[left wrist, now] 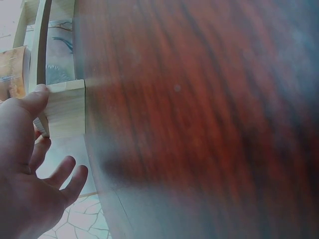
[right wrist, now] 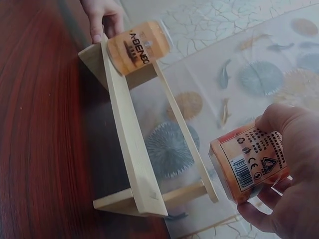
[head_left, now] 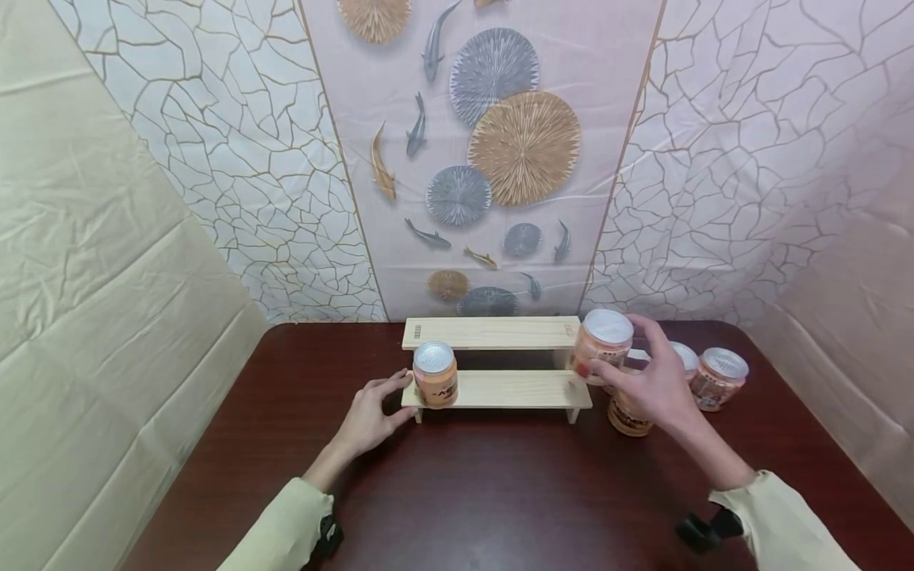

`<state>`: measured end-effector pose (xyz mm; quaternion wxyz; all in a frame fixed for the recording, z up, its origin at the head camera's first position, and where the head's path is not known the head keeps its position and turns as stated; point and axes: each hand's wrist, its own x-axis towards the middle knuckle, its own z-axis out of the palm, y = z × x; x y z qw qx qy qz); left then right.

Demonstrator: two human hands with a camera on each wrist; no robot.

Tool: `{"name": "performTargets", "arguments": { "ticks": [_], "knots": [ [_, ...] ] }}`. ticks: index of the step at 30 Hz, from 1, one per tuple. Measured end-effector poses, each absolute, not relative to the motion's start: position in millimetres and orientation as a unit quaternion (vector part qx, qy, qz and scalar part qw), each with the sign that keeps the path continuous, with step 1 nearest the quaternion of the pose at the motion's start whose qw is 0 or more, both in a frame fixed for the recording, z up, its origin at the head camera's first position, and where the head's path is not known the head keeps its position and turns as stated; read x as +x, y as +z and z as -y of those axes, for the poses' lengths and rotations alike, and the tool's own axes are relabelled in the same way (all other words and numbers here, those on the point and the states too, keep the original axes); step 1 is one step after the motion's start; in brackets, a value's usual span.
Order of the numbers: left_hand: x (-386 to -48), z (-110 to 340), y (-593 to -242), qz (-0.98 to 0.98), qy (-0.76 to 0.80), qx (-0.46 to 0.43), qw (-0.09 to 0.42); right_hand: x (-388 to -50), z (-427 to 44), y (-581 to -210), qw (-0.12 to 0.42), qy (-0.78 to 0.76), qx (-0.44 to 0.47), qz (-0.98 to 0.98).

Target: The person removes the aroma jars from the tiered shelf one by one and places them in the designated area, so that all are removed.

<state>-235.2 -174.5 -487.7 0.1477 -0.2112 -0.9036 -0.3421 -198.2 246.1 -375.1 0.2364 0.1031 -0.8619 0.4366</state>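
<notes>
At the right end of the wooden rack point(head_left: 500, 388), the right hand point(head_left: 653, 381) holds an orange jar point(head_left: 603, 341) between thumb and fingers, its silvery lid facing up. The jar's long axis looks close to upright; a slight lean is hard to judge from above. In the head view it overlaps the right ends of both boards of the rack, while the right wrist view shows a gap between it and the lower board. Whether it touches the upper board, I cannot tell.

At the rack's left end, the left hand point(head_left: 371, 416) pinches the end of the lower board, its other fingers loose beyond the edge. Just beside it, a second jar point(head_left: 435, 377) stands upright on the left end of that board, lettering toward the front. The lower board's bare stretch runs from this jar to the rack's right end.

The relation that matters most seems to be that of the held jar's base to the lower board's right end: the board lies below the jar and to the left of the right hand, which is the nearer hand.

To the right of the rack, more jars stand on the table point(head_left: 471, 492): a front jar point(head_left: 630, 419), partly behind the right hand, and an outer jar point(head_left: 721, 379) farther off.
</notes>
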Motion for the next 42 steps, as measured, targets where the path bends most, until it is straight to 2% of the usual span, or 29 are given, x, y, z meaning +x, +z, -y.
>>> {"name": "performTargets", "arguments": {
  "ticks": [7, 21, 30, 42],
  "knots": [
    [-234.6, 174.1, -484.7, 0.904, -0.346, -0.209, 0.14, -191.9, -257.9, -372.1, 0.25, 0.426, 0.091, 0.865],
    [-236.9, 174.2, -487.1, 0.906, -0.341, -0.209, 0.14, -180.6, -281.6, -368.7, 0.228, 0.432, 0.068, 0.87],
    [-235.9, 174.8, -485.3, 0.905, -0.344, -0.208, 0.138, -177.4, -299.8, -375.0, 0.282, 0.418, 0.049, 0.862],
    [-234.3, 173.3, -484.4, 0.905, -0.347, -0.206, 0.137, -169.5, -316.5, -380.0, 0.29, 0.431, 0.024, 0.854]
  ]
}}
